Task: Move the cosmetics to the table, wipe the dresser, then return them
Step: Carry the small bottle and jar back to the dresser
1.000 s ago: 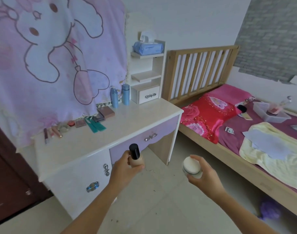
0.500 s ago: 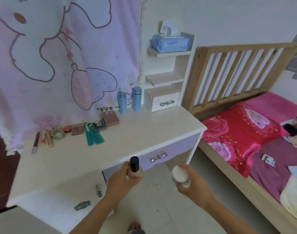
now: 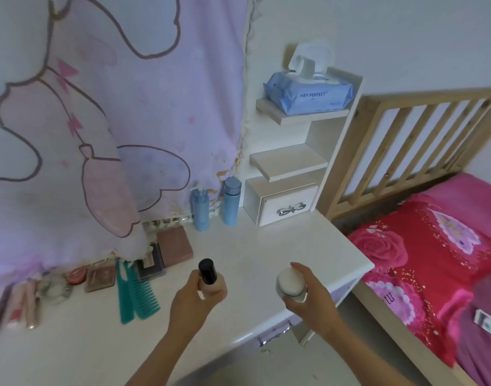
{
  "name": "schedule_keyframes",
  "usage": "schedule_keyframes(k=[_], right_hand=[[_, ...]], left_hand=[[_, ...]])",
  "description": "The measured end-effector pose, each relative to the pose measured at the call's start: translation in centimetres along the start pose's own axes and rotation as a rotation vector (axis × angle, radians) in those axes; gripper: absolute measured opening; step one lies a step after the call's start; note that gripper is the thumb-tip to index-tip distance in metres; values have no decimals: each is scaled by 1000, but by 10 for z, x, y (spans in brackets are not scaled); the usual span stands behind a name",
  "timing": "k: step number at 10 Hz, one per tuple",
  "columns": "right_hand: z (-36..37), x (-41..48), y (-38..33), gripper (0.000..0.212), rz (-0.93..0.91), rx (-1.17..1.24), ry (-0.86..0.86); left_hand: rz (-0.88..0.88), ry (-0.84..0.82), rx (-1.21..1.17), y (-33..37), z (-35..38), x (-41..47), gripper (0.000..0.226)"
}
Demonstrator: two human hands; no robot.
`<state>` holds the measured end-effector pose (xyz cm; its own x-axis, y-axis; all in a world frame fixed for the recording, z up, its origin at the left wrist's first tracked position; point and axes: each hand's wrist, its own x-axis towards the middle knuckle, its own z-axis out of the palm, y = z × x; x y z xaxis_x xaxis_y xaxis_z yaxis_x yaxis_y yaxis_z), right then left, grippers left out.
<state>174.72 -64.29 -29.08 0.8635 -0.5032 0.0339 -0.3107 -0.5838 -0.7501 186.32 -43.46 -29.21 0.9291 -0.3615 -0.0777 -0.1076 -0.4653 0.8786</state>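
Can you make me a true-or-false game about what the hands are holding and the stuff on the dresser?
1. The left hand holds a black-capped bottle. True.
2. The right hand is empty. False: it holds a white-topped jar.
3. The wipes pack sits on the top shelf. True.
4. The blue bottles lie flat. False: they stand upright on the dresser.

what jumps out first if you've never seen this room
Two hands in the foreground over the dresser: the left hand grips a black-capped bottle, the right hand a white-topped jar. Behind the dresser hangs a big pink cartoon cloth, and red rose bedding glows at right.
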Motion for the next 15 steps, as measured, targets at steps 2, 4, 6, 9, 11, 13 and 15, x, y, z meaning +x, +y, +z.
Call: schedule_keyframes(k=[2,4,6,9,11,13,15], right_hand=[[9,40,24,67,76,-43,-81],[33,104,18,66,34,-10,-182],[71,162,26,65,-48,45,-313],[105,234,15,67,-161,-140,-520],[131,253,7,65,-203,-125,-558],[150,263,6,65,-264,-84,-574],[165,267,11,67,-336,-45,-485]], left_hand=[[-82,-7,-25,-14,16,32,34],[-80,48,33,-7,26,80,38],[-213,126,21,2,32,134,30],[-252,324,212,-1,38,191,33],[-467,359,151,-12,37,211,27],[-479,418,125,-27,40,219,23],[-481,425,294,-42,40,227,28]])
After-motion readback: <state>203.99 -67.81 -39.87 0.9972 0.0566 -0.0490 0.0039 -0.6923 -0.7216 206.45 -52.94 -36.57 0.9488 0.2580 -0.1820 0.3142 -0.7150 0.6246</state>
